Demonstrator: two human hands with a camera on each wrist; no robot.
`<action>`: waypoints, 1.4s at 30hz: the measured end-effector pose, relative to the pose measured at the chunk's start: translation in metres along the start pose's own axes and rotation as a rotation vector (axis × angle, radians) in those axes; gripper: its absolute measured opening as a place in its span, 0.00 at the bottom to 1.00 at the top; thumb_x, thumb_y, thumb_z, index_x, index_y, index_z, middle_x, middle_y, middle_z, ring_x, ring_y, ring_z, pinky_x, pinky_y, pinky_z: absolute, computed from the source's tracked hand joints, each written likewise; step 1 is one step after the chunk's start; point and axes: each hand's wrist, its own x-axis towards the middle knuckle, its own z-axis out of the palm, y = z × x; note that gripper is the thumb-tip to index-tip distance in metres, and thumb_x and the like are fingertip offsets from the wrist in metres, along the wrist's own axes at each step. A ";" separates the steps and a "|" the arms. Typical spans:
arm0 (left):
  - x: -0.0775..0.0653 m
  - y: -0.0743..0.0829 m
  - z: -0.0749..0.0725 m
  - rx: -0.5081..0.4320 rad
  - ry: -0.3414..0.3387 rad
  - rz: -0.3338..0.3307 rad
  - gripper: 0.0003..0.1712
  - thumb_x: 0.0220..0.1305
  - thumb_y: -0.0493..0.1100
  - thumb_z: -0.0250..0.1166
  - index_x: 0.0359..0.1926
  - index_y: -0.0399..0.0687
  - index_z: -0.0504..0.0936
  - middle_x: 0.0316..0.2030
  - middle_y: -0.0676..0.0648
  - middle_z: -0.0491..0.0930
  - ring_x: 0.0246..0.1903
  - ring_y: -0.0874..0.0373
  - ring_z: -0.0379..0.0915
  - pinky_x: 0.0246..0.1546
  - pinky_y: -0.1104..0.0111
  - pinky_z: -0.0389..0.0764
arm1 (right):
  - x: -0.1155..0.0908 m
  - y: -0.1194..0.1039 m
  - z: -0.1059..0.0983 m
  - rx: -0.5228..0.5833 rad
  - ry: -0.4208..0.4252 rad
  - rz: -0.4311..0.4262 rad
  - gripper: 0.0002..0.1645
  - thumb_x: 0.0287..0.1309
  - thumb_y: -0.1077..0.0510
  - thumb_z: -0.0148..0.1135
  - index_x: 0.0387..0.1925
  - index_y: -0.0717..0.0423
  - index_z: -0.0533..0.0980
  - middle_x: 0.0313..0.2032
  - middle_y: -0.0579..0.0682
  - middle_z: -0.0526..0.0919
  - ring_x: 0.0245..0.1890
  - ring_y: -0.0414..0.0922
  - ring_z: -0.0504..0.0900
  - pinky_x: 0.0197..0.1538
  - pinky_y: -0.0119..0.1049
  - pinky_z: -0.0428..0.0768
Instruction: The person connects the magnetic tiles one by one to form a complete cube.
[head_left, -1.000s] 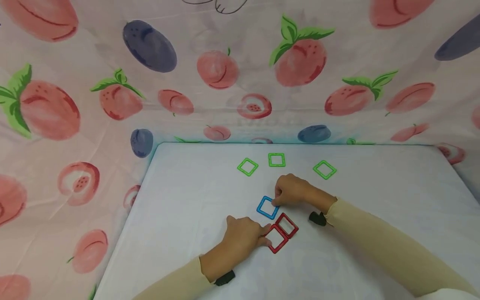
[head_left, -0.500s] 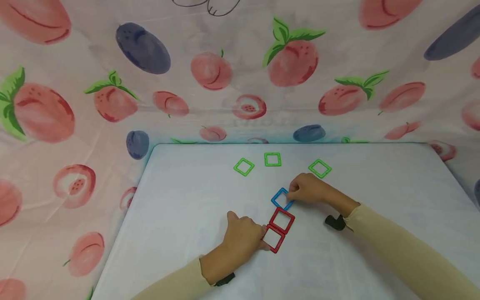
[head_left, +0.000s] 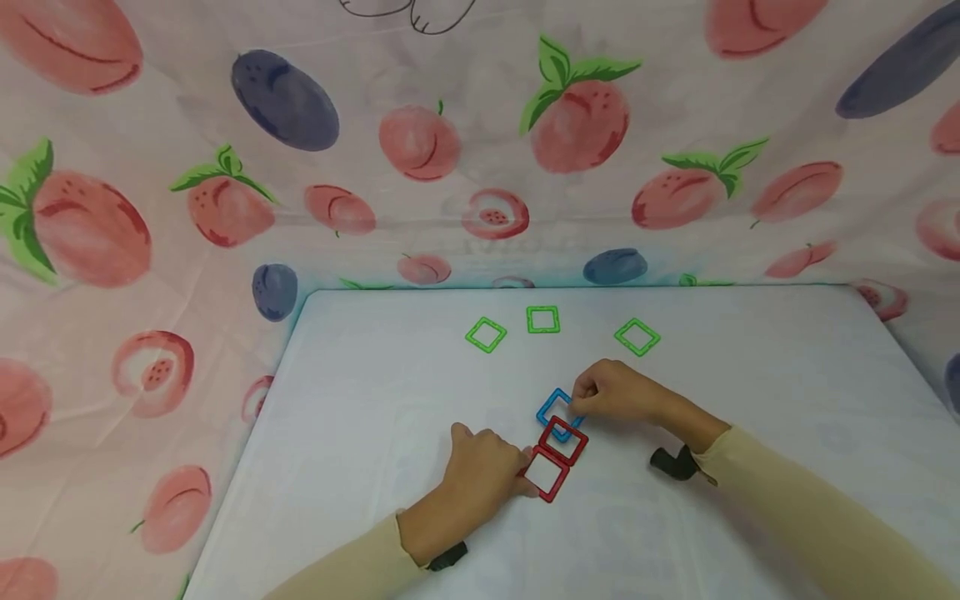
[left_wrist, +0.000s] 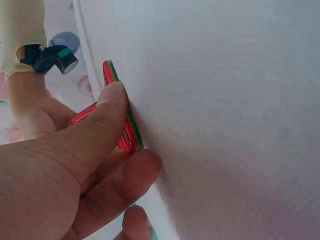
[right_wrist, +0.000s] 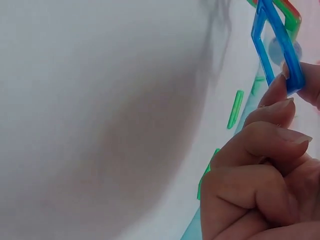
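Note:
My left hand [head_left: 483, 471] pinches a red square magnetic tile [head_left: 560, 485], an open frame, by its left corner. Edge to edge with it sits a second red square tile [head_left: 580, 452]. From the left wrist, the pinched tile [left_wrist: 132, 131] shows a green layer along its underside. With thumb and index finger, my right hand [head_left: 618, 392] pinches a blue square tile [head_left: 547, 402] at its right corner. That blue tile overlaps the farther red one in the head view. In the right wrist view, the blue tile [right_wrist: 287, 42] is tilted beside a red-and-green tile [right_wrist: 291, 15].
Three green square frames lie toward the back of the white table: a left one [head_left: 486, 335], a middle one [head_left: 543, 319] and a right one [head_left: 637, 337]. A fruit-printed cloth [head_left: 420, 217] rises behind the table's far edge.
My right hand has carried the blue tile rightward, then slightly nearer, over the farther red tile. The red pair has turned slightly. My left hand keeps its grip.

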 end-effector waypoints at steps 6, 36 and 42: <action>0.000 -0.003 0.004 -0.055 0.020 0.021 0.28 0.48 0.72 0.74 0.48 0.69 0.91 0.12 0.57 0.75 0.20 0.62 0.67 0.29 0.61 0.57 | -0.005 -0.002 0.005 0.026 0.015 -0.005 0.08 0.59 0.57 0.66 0.24 0.49 0.85 0.19 0.43 0.74 0.28 0.42 0.70 0.30 0.33 0.68; 0.021 -0.004 0.000 -0.275 0.155 0.199 0.25 0.70 0.47 0.68 0.65 0.52 0.76 0.34 0.55 0.85 0.24 0.68 0.73 0.25 0.76 0.71 | -0.016 -0.012 0.009 0.119 0.054 0.021 0.15 0.60 0.50 0.72 0.23 0.55 0.82 0.19 0.42 0.69 0.26 0.43 0.64 0.26 0.33 0.58; 0.026 -0.006 -0.001 -0.288 0.216 0.235 0.10 0.71 0.43 0.66 0.51 0.53 0.78 0.29 0.56 0.84 0.20 0.68 0.65 0.20 0.77 0.61 | -0.016 -0.013 0.011 0.129 0.060 0.028 0.14 0.60 0.51 0.72 0.23 0.54 0.83 0.19 0.42 0.69 0.26 0.42 0.64 0.26 0.33 0.58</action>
